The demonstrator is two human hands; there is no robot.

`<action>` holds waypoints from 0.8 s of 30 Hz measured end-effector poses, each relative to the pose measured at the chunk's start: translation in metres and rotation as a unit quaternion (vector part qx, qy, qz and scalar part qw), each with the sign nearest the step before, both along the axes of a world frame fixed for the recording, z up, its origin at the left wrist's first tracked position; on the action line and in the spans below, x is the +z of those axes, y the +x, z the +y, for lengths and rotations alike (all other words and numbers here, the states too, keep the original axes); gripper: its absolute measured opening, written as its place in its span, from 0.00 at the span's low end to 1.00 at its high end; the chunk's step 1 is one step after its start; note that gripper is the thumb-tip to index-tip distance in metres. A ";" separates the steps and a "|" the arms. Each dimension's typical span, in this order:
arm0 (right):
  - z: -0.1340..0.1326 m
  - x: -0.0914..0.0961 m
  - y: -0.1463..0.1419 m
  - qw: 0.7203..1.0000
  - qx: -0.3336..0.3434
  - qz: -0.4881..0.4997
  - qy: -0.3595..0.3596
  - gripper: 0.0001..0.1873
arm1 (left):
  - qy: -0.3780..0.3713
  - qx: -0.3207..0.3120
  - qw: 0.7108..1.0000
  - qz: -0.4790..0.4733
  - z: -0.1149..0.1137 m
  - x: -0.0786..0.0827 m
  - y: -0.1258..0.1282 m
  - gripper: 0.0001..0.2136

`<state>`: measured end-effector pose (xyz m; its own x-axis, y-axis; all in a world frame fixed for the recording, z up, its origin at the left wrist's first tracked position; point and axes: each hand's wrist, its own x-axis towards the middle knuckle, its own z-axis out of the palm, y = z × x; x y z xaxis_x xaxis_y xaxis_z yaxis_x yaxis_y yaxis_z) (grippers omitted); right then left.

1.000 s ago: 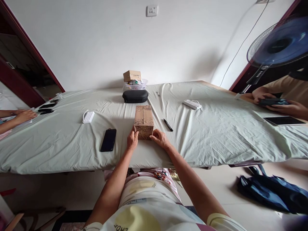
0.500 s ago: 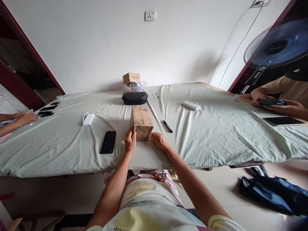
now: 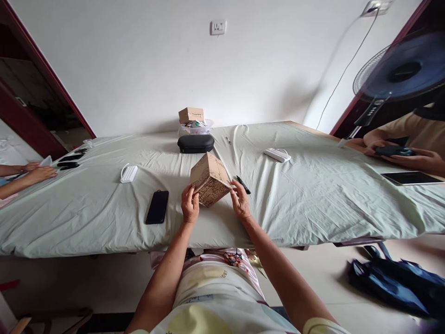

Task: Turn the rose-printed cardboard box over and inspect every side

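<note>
Between my two hands a brown cardboard box [image 3: 210, 180], scribbled over with black lines, is tilted onto an edge. My left hand [image 3: 190, 203] grips its left lower side, fingers against the cardboard. At its right corner, my right hand [image 3: 239, 200] has its fingertips on the box. Just beyond the right fingers lies a black marker [image 3: 244, 184], partly covered by that hand. A black smartphone [image 3: 157, 207] rests flat on the cloth to the left of my left hand.
A black zip case [image 3: 195, 144] sits behind the box, before a plastic basket [image 3: 205, 127] topped by a small carton [image 3: 191, 114]. White power banks [image 3: 129, 174] lie left and right. Another person's hands hold a dark object [image 3: 394, 151] near a fan [image 3: 403, 69]; more hands [image 3: 39, 174] appear at far left.
The box has gone from lying flat to tilted over, its left side now showing. My right hand has moved up and right along with its corner.
</note>
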<state>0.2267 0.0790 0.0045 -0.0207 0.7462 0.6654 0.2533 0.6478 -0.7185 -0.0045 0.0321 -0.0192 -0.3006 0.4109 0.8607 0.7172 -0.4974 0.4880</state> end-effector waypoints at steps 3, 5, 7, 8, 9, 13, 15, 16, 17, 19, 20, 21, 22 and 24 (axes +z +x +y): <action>-0.002 0.004 0.002 1.000 -0.004 -0.019 0.015 0.25 | -0.003 0.027 1.000 -0.010 0.000 0.000 0.000 0.20; -0.002 0.006 0.002 0.999 0.000 -0.040 0.012 0.28 | -0.007 0.034 0.999 -0.007 -0.001 0.001 0.000 0.20; -0.002 0.005 0.002 0.997 0.029 -0.071 -0.002 0.30 | -0.012 0.028 1.000 0.001 -0.002 0.002 0.000 0.20; -0.001 0.005 0.001 0.995 0.047 -0.084 -0.011 0.29 | -0.015 0.024 1.000 0.004 -0.002 0.002 0.001 0.21; -0.001 0.003 0.001 0.994 0.062 -0.090 -0.019 0.28 | -0.017 0.021 1.000 0.006 -0.002 0.003 0.001 0.21; 0.002 -0.003 -0.001 0.994 0.069 -0.084 -0.026 0.32 | -0.030 0.017 0.999 0.017 -0.004 0.004 0.002 0.22; 0.002 -0.004 -0.001 0.994 0.055 -0.091 -0.010 0.34 | -0.034 0.005 0.999 0.028 -0.005 0.005 0.003 0.21; 0.003 -0.005 -0.001 0.994 0.049 -0.099 0.000 0.34 | -0.036 0.000 0.999 0.033 -0.006 0.005 0.003 0.21; 0.003 -0.005 0.000 0.993 0.044 -0.106 0.009 0.34 | -0.037 -0.002 0.999 0.037 -0.006 0.005 0.004 0.20; 0.003 -0.006 -0.001 0.993 0.042 -0.112 0.017 0.32 | -0.036 0.005 0.998 0.046 -0.006 0.005 0.006 0.20; 0.003 -0.006 -0.001 0.993 0.042 -0.110 0.016 0.32 | -0.034 0.013 0.998 0.050 -0.005 0.006 0.006 0.20; 0.003 -0.006 -0.002 0.993 0.041 -0.106 0.010 0.32 | -0.031 0.020 0.998 0.052 -0.005 0.006 0.007 0.20; 0.003 -0.005 -0.002 0.994 0.040 -0.100 0.001 0.32 | -0.029 0.025 0.998 0.054 -0.004 0.006 0.008 0.20; 0.004 -0.005 -0.003 0.995 0.040 -0.089 -0.016 0.32 | -0.033 0.026 0.998 0.053 -0.003 0.005 0.009 0.20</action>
<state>0.2233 0.0833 -0.0006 -0.1954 0.7589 0.6213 0.3268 0.6476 -0.6883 0.0042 0.0289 -0.0139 -0.2325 0.4545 0.8599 0.7905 -0.4268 0.4394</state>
